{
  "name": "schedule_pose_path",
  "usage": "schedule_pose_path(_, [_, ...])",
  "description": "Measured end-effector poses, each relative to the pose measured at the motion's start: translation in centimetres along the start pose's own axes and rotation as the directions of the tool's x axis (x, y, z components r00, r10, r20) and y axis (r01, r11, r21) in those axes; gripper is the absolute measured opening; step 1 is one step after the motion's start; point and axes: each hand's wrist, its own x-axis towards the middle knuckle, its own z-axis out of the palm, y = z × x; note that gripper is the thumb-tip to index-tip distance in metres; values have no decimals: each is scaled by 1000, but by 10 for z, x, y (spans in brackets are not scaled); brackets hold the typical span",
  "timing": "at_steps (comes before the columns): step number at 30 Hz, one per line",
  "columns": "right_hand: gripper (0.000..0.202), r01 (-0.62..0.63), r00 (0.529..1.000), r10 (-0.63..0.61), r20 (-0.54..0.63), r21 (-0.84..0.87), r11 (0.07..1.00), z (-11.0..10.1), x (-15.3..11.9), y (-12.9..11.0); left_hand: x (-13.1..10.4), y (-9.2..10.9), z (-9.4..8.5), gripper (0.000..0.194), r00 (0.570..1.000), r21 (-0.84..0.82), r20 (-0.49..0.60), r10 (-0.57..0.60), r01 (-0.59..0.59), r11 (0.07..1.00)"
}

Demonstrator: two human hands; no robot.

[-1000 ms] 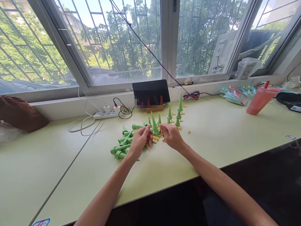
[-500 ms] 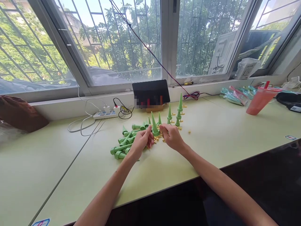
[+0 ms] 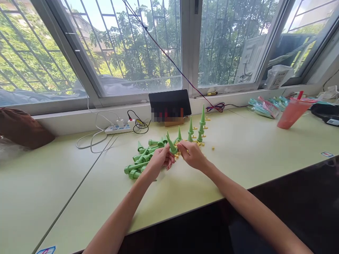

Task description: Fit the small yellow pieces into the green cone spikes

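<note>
My left hand (image 3: 161, 158) is closed on a green plastic watering spike (image 3: 172, 146), its point tilted up and to the left. Close by the spike's wide end, my right hand (image 3: 192, 153) is pinched together; whatever lies in its fingertips is hidden, though small yellow pieces are all around. To the left, green spikes (image 3: 140, 164) lie in a loose pile. Behind the right hand, stacked green spikes with yellow side valves (image 3: 201, 128) stand upright. Loose yellow valves (image 3: 177, 157) are scattered on the table under and between my hands.
A dark tablet (image 3: 171, 102) leans at the window sill. A power strip with white cables (image 3: 112, 129) is at the back left. On the right are a red cup with a straw (image 3: 293, 114) and packed plastic bags (image 3: 265, 107). The table's front edge runs below my forearms.
The spike in my left hand has tipped to the left and come slightly lower. My right hand has shifted a little left and down and stays by the spike's base.
</note>
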Motion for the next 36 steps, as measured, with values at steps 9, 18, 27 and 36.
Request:
schedule_pose_path(9, [34, -19, 1000, 19, -10, 14, 1000, 1, -1, 2, -3, 3, -1, 42, 996, -10, 66, 53, -53, 999])
schedule_pose_path(18, [34, -9, 1000, 10, -13, 26, 1000, 0, -1, 1, -3, 3, -2, 42, 992, -28, 85, 95, -93, 995])
schedule_pose_path(27, [33, -39, 999, 38, 21, 25, 999, 1, -1, 3, -4, 3, -3, 35, 991, -9, 70, 118, -117, 993])
schedule_pose_path(36, [34, -30, 999, 30, 10, 24, 999, 0, -1, 3, -5, 4, -1, 32, 988, 9, 74, 137, -138, 990])
